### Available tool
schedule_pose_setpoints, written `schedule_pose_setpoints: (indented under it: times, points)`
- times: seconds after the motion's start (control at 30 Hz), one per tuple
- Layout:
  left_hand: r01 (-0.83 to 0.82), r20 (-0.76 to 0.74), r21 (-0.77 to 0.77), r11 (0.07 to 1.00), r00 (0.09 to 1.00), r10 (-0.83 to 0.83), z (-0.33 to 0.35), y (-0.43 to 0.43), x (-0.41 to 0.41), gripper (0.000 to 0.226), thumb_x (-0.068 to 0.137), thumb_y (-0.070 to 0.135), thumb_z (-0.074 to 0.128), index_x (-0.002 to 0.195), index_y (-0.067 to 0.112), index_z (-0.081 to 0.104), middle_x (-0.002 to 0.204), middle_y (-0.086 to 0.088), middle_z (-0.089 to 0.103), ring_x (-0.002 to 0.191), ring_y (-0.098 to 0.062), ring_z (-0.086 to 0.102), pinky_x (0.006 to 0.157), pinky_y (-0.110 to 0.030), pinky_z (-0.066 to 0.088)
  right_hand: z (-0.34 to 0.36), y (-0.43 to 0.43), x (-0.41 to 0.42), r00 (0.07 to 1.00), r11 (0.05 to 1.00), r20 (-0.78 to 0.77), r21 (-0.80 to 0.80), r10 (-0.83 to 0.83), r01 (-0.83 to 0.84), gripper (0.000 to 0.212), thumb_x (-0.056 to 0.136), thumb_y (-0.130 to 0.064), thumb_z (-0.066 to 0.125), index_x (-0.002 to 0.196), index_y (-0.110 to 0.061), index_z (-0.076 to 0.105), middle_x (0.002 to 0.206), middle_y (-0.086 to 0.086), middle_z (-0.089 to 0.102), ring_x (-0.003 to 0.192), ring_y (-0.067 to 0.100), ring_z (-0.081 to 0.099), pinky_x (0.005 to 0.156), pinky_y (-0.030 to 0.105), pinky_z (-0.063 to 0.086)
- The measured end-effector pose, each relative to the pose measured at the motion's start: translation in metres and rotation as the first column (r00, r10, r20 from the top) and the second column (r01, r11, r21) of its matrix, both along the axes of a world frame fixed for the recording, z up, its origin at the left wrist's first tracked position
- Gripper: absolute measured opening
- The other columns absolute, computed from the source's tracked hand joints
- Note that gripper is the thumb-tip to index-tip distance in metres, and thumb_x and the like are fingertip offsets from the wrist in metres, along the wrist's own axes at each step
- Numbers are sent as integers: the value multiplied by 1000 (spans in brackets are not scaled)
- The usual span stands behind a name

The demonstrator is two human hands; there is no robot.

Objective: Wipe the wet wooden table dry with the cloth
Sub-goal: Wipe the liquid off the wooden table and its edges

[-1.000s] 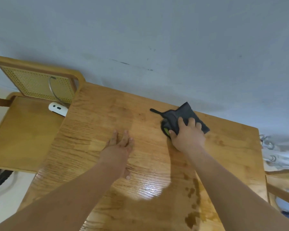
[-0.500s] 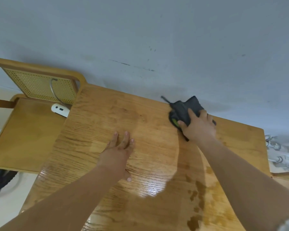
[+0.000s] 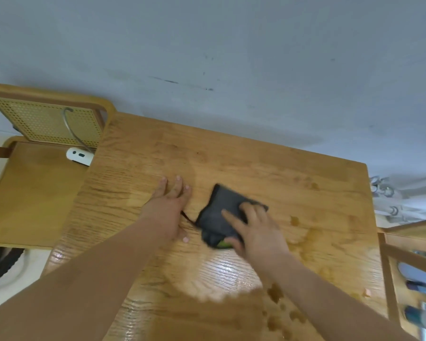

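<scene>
My left hand [image 3: 169,207] lies flat on the wooden table [image 3: 256,158], fingers straight and close together. Just right of it, mid-table, the dark cloth [image 3: 223,210] sits under my right hand [image 3: 256,233], whose spread fingers press it down. I judge the job half done: puddles [image 3: 274,292] dot the near right side.

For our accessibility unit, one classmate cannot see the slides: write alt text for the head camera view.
A person's right hand presses a dark grey cloth flat on a wet wooden table, with the left hand resting flat beside it. Water patches lie to the right; a wooden chair holding a white power strip stands at the left.
</scene>
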State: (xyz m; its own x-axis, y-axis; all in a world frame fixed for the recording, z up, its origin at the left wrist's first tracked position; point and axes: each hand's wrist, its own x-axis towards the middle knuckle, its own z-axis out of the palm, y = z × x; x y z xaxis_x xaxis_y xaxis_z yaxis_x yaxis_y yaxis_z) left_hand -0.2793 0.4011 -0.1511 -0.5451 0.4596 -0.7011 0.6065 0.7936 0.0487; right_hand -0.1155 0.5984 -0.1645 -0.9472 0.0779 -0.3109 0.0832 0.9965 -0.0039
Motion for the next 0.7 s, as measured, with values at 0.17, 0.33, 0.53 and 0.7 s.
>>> schedule_pose_setpoints:
  times: [0.17,0.33,0.53,0.7]
  points:
    - [-30,-50,-7,1000,998,30,9,5,19,125,83,46,82,163,23,-12,166,-2,-32,155,-32,-21,126,-44,10,19,37,-32,915,910,85,173,-395,377,69,102,-62,37,161,-29,23,154,14,32,136,35,36,108,45,39]
    - [128,-95,155,980,989,-114,13,0,80,97,95,31,70,165,21,3,168,0,-27,157,-23,-13,127,-40,5,19,-42,58,957,958,55,-5,-285,285,66,96,-54,55,149,-15,48,137,13,47,120,32,47,96,42,49]
    - [110,21,57,992,994,-111,18,-4,123,132,83,58,76,159,14,-22,162,-5,-39,153,-27,-27,125,-42,13,13,-67,146,983,988,127,-51,-136,143,77,68,-64,83,129,-19,71,124,13,53,112,34,56,79,43,61]
    - [102,36,26,994,994,-103,14,7,115,134,81,54,80,160,15,-20,161,-6,-40,153,-28,-28,124,-44,18,20,-11,87,950,949,89,-84,-298,305,65,101,-55,48,159,-36,27,157,8,18,144,29,22,102,42,49]
